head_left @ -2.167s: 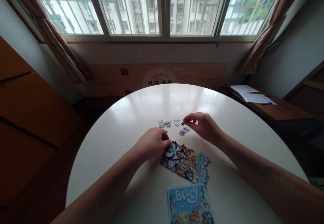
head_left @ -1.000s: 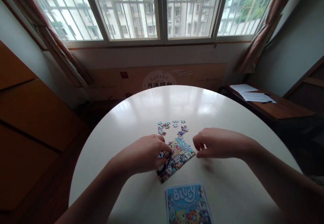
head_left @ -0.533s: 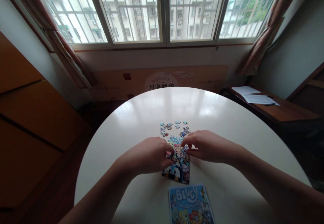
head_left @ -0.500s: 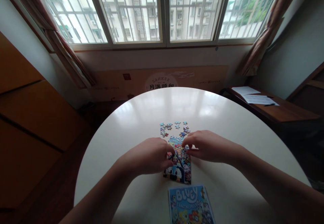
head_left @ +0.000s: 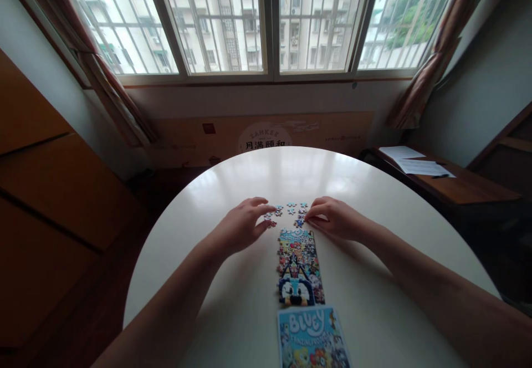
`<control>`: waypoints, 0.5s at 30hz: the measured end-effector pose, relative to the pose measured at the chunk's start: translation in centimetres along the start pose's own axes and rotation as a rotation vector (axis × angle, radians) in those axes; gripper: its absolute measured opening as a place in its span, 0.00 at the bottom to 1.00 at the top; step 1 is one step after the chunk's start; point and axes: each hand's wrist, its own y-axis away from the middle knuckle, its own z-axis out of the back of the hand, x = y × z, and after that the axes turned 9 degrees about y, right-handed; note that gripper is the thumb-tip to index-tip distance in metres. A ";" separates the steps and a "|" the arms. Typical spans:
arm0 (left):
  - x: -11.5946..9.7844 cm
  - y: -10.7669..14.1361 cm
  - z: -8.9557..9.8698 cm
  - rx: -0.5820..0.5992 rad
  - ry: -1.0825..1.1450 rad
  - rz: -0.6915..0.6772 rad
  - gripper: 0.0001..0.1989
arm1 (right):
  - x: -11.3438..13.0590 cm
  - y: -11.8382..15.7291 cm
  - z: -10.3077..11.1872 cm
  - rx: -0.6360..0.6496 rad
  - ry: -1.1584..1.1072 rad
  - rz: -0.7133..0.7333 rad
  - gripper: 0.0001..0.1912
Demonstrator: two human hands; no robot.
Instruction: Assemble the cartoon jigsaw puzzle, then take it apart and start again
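Note:
A partly joined jigsaw puzzle (head_left: 297,262) with a blue cartoon dog lies on the white round table, its left edge showing knobs. Beyond it, loose puzzle pieces (head_left: 291,211) are spread in a small group. My left hand (head_left: 245,221) reaches over the left pieces, with its fingers apart and the thumb beside them. On the other side, my right hand (head_left: 334,217) has its fingertips drawn together at the edge of the right pieces; what lies between them is hidden. Below the puzzle lies a picture sheet or box lid marked BLUEY (head_left: 311,337).
The white round table (head_left: 187,262) has a curved far edge near the wall. At the right stands a wooden side table (head_left: 474,185) with papers (head_left: 419,165) and pens. Orange-brown cabinets (head_left: 37,179) line the left; a barred window is ahead.
Both hands have left the joined puzzle and moved away from me to the loose pieces. The left hand's fingers have spread. The joined puzzle now lies uncovered, slightly further right in view.

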 end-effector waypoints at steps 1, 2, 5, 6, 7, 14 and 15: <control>0.8 -0.3 -0.5 0.002 -0.018 0.030 0.23 | -0.1 -0.2 -0.3 -0.022 -0.007 0.013 0.09; 1.5 -0.6 -1.0 0.032 -0.026 0.050 0.26 | -0.1 -0.4 -0.7 -0.042 -0.017 0.020 0.09; 2.8 -1.3 -2.4 0.091 -0.054 0.079 0.28 | -0.1 -1.1 -1.3 -0.072 -0.064 0.016 0.07; 3.0 -1.5 -2.7 0.092 -0.071 0.084 0.28 | -0.1 -1.4 -1.5 -0.074 -0.081 0.012 0.06; 3.2 -1.7 -3.0 0.088 -0.091 0.092 0.28 | -0.1 -1.7 -1.6 -0.078 -0.095 0.008 0.05; 3.6 -2.8 -3.8 0.112 -0.153 0.138 0.31 | -1.1 -4.9 -2.7 -0.095 -0.167 0.016 0.05; 3.5 -3.1 -3.9 0.117 -0.156 0.145 0.31 | -1.1 -5.5 -2.9 -0.104 -0.175 0.012 0.04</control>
